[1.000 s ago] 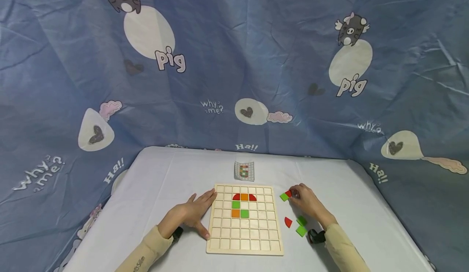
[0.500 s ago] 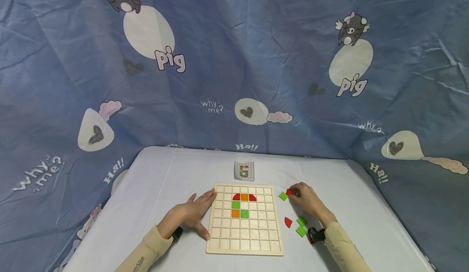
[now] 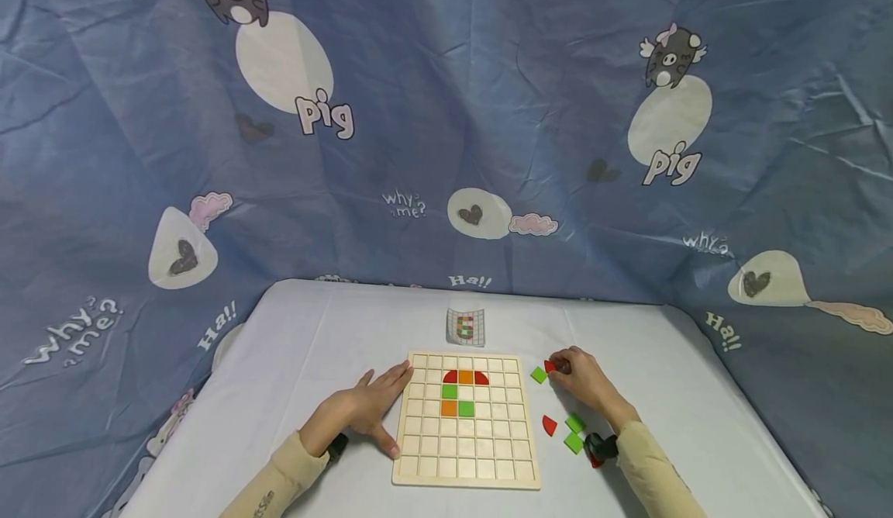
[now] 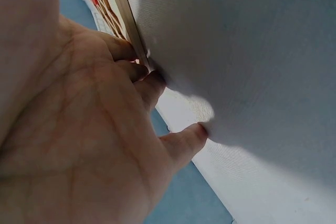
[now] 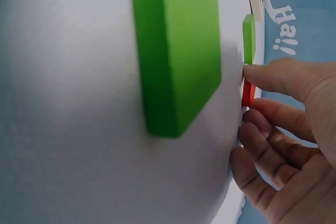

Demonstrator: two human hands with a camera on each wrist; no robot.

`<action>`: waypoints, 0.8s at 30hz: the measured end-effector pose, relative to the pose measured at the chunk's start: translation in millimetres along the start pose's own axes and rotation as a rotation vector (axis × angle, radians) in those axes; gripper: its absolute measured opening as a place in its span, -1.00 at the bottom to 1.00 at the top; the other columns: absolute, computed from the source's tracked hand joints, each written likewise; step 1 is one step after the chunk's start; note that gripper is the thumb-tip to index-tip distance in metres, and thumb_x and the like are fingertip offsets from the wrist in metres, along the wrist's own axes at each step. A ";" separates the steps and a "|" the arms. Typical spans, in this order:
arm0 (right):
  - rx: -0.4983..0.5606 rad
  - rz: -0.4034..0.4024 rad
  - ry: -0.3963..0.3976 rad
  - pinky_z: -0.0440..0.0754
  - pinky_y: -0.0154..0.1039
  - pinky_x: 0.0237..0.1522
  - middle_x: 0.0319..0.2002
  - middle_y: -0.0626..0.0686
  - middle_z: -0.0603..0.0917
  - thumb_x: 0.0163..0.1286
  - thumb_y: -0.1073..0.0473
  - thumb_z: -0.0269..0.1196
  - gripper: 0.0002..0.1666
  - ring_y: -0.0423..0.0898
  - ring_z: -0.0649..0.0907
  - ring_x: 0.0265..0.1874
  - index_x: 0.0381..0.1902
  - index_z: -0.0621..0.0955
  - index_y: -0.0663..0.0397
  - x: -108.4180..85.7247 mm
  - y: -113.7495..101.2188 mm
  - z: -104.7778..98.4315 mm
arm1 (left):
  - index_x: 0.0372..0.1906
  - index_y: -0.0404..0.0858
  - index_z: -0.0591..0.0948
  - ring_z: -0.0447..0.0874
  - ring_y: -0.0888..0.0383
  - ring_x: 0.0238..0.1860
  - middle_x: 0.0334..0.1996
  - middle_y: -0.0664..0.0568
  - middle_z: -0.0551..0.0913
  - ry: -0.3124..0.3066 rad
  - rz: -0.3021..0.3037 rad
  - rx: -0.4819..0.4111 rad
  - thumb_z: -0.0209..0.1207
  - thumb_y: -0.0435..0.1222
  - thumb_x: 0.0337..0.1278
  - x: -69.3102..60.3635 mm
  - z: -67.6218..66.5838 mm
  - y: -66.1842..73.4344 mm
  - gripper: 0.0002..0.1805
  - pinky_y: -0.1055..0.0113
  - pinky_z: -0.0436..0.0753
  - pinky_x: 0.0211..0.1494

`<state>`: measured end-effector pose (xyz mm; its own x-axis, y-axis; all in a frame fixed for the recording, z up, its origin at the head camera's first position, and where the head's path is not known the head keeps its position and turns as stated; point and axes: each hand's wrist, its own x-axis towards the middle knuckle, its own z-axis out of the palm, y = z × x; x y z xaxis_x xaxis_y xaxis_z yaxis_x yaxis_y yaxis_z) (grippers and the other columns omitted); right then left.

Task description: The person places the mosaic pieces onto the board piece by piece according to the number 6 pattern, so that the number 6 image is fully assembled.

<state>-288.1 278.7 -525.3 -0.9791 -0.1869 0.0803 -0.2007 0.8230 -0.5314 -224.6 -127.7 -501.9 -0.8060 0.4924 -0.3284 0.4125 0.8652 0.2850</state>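
The right hand (image 3: 586, 382) is at the board's right, its thumb and index finger pinching a red piece (image 3: 549, 366) beside a green square (image 3: 539, 375). In the right wrist view the red piece (image 5: 248, 93) sits between thumb and index finger of the right hand (image 5: 294, 129), low at the cloth. The left hand (image 3: 370, 405), fingers spread, rests against the left edge of the wooden grid board (image 3: 466, 467). In the left wrist view the left hand (image 4: 100, 124) touches the board's side (image 4: 126, 14). Red, orange and green pieces lie in the board's upper cells.
Right of the board lie a red quarter piece (image 3: 549, 425) and two green squares (image 3: 574, 442); another red piece (image 3: 596, 462) shows partly under the right wrist's strap. A printed pattern card (image 3: 465, 327) lies behind the board. A blue patterned curtain (image 3: 391, 146) hangs behind the white table (image 3: 349, 309).
The red piece and the right hand's fingertips have shifted very slightly, and the adjoining green square has moved a little left. The left hand has stayed at the board's edge.
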 end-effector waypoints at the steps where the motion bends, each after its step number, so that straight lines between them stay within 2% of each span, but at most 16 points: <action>1: 0.002 -0.003 0.001 0.62 -0.22 -0.25 -0.26 0.04 0.61 0.16 0.27 0.39 -0.71 -0.14 0.61 -0.30 -0.14 0.68 0.23 0.4 0.3 0.3 | 0.53 -0.28 -0.06 -0.14 -0.01 0.56 0.56 -0.09 -0.11 -0.002 0.001 -0.002 0.50 0.26 -0.60 -0.1 0.1 -0.1 0.52 -0.20 -0.01 0.50; 7: -0.003 -0.015 0.013 0.61 -0.27 -0.29 -0.29 0.03 0.62 0.14 0.29 0.41 -0.76 -0.17 0.62 -0.33 -0.20 0.69 0.20 3.2 1.1 2.1 | 0.54 -0.27 -0.08 -0.16 -0.01 0.56 0.56 -0.09 -0.13 -0.007 0.007 -0.003 0.50 0.26 -0.59 0.7 0.9 -1.3 0.52 -0.20 -0.02 0.51; 16: 0.038 0.063 0.002 0.65 -0.20 -0.21 -0.26 0.03 0.70 0.17 0.19 0.40 -0.71 -0.13 0.65 -0.27 -0.16 0.67 0.20 -1.0 -0.1 -1.0 | 0.54 -0.27 -0.09 -0.15 0.00 0.56 0.56 -0.09 -0.14 -0.011 0.002 -0.004 0.49 0.26 -0.58 1.8 0.5 -1.4 0.52 -0.19 -0.04 0.51; 24: 0.058 0.029 0.008 0.62 -0.32 -0.33 -0.31 -0.01 0.71 0.16 0.20 0.41 -0.75 -0.18 0.65 -0.34 -0.19 0.68 0.18 -11.2 -15.9 -5.6 | 0.54 -0.27 -0.07 -0.16 0.00 0.57 0.56 -0.08 -0.13 -0.008 -0.004 -0.014 0.51 0.25 -0.59 1.0 0.0 -0.4 0.52 -0.19 -0.03 0.51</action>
<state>-274.1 270.8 -513.1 -0.9847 -0.1590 0.0712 -0.1705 0.7952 -0.5819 -225.7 -127.6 -502.3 -0.8043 0.4896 -0.3366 0.4031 0.8659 0.2963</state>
